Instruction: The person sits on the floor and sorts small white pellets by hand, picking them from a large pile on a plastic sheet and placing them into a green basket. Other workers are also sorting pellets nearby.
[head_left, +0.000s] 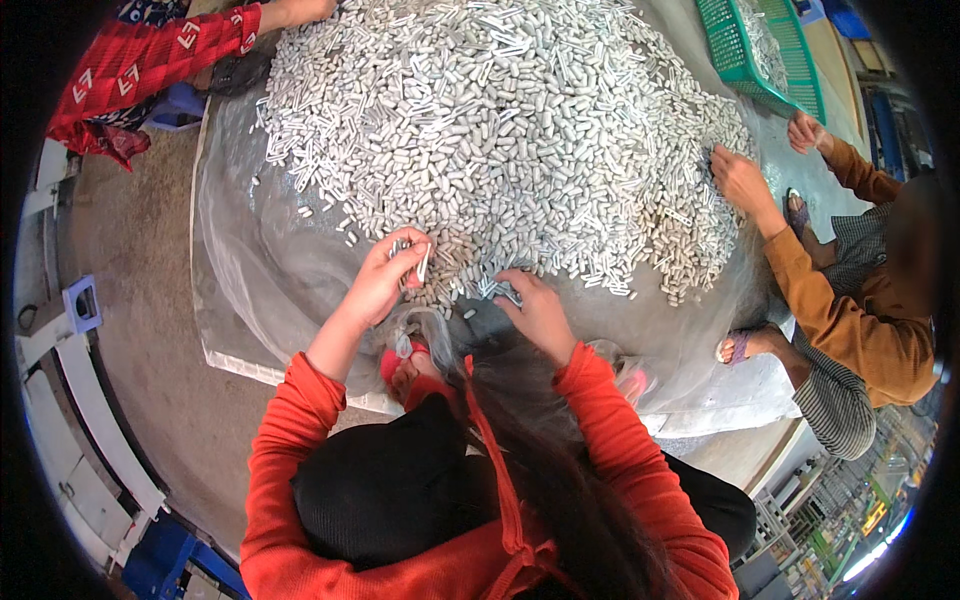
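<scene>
A broad heap of small silver-grey metal pieces (500, 130), rounded like short capsules, lies in front of me. At its near edge my left hand (385, 275) is closed, fingers curled round a few of these pieces, light ends showing by the fingertips. My right hand (538, 312) rests low at the same edge to the right, its fingers bent in and closed over several grey pieces (492, 287). Browner pieces (452, 258) lie between the two hands. How many pieces each hand holds is hidden.
The heap lies on a thin translucent sheet (240, 265). At the far right stands a green plastic basket (790, 60) with more pieces. A co-worker's hand (740, 182) reaches in from the right; another person's red sleeve (150, 70) is at the far left. Blue plastic stools (83, 303) stand left.
</scene>
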